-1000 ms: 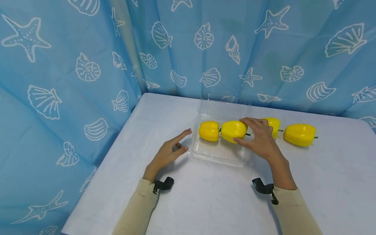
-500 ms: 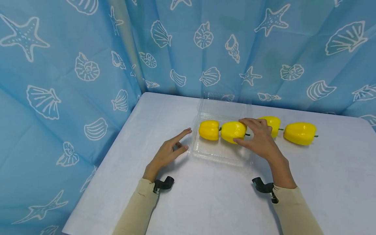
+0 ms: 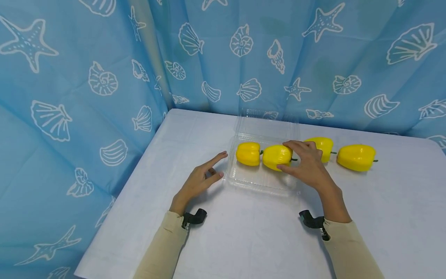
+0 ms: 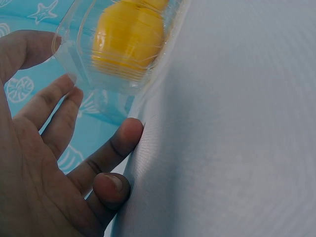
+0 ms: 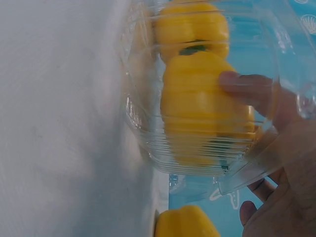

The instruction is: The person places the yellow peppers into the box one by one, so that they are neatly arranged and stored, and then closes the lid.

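A clear plastic clamshell box (image 3: pixel 252 179) lies opened out on the white table, its lid folded back toward the curtain. In its left half sits a yellow bell pepper (image 3: pixel 248 154) on its side, stem to the right. My right hand (image 3: pixel 310 164) pinches a second yellow bell pepper (image 3: pixel 274 157) between thumb and fingers, inside the box's right half. The two peppers lie end to end in a row. My left hand (image 3: pixel 198 180) is at the box's left side, fingers spread; in the left wrist view the thumb (image 4: pixel 39 48) touches the clear rim.
Two more yellow bell peppers are on the table to the right: one (image 3: pixel 324 148) partly behind my right hand, the other (image 3: pixel 356 157) farther right. A blue curtain (image 3: pixel 223 58) with shell and starfish prints hangs behind the table and along its left side.
The pepper in my right hand has shifted very slightly toward me within the box. My left hand stays at the box's side, and the head view has tilted a little.
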A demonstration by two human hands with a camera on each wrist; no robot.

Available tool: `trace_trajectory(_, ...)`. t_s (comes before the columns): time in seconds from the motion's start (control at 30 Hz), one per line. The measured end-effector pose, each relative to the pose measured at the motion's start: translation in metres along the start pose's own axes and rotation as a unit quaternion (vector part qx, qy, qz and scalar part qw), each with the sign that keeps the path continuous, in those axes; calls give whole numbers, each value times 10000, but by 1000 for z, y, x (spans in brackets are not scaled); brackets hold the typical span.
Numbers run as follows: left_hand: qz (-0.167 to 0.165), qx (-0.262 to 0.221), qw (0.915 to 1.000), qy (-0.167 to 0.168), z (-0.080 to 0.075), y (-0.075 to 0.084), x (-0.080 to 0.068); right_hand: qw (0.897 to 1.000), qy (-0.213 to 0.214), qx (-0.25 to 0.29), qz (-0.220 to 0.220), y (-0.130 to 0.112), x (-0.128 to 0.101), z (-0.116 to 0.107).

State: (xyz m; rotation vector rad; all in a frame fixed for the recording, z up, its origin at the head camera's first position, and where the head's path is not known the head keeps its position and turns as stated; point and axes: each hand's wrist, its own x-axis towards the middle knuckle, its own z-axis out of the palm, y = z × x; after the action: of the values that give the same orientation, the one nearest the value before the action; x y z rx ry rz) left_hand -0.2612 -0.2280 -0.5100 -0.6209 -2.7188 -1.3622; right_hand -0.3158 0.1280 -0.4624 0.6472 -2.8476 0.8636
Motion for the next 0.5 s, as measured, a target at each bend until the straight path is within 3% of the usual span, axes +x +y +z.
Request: trace_trajectory(0.5,-35,58,10000,1,1,0,0,9999,-39,-9,-97,7,1,8)
